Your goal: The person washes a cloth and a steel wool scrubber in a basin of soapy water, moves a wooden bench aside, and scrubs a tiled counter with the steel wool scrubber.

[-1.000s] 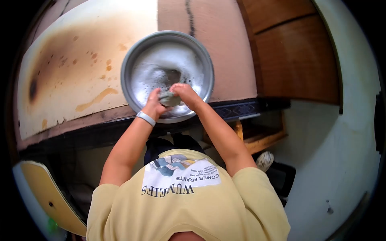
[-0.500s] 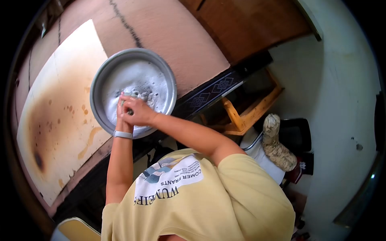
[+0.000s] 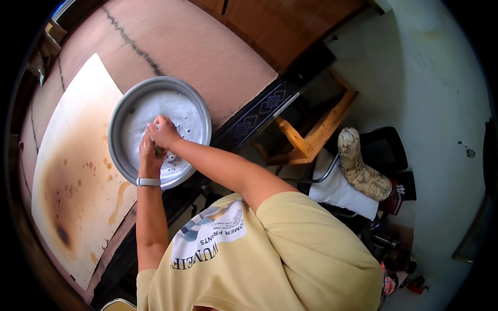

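A round grey metal basin [image 3: 206, 122] holds water covered in white suds. Over its near left part my two hands are together. My left hand [image 3: 149, 155], with a pale band on its wrist, is closed around a small greenish-grey cloth [image 3: 158, 150] that shows between the palms. My right hand [image 3: 165, 132] is curled against the left hand's fingers, its fingers closed; much of the cloth is hidden by the hands, and whether the right fingers grip it is not visible.
Left of the basin lies a pale board [image 3: 78, 155] with brown scorch marks, on a pinkish surface [image 3: 207, 57]. A wooden stool [image 3: 321, 132] stands to the right, beside a chair with a white cloth [image 3: 337, 189] and a patterned rolled bundle [image 3: 358, 166].
The view has turned, so the basin appears further left and the chair with the bundle shows more. The hands have come together, and the cloth between them is more hidden.
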A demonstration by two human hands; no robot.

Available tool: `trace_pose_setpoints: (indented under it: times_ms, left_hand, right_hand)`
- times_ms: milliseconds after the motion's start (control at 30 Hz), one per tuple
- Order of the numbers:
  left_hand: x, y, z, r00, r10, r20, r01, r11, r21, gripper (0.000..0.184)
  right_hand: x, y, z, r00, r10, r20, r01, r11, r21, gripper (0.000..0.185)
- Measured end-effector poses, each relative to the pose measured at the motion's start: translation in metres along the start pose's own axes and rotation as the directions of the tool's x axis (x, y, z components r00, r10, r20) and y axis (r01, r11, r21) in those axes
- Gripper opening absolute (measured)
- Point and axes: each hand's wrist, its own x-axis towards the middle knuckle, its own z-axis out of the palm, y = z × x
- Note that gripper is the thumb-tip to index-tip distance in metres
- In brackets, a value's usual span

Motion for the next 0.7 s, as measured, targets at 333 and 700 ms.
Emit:
trace_pose_setpoints:
  times_ms: [333,700]
  left_hand:
    - [0.021,-0.009,-0.030,0.986,-0.028,0.164,0.074,0.957,-0.282,0.023]
    - [-0.001,-0.016,-0.015,0.993,0.089,0.080,-0.078,0.988,-0.132,0.026]
  right_hand:
    - [-0.027,-0.006,0.000,0.989,-0.090,0.119,0.075,0.989,0.129,0.029]
    - [-0.017,-0.038,-0.011,0.871,-0.490,0.010,0.490,0.870,-0.045,0.019]
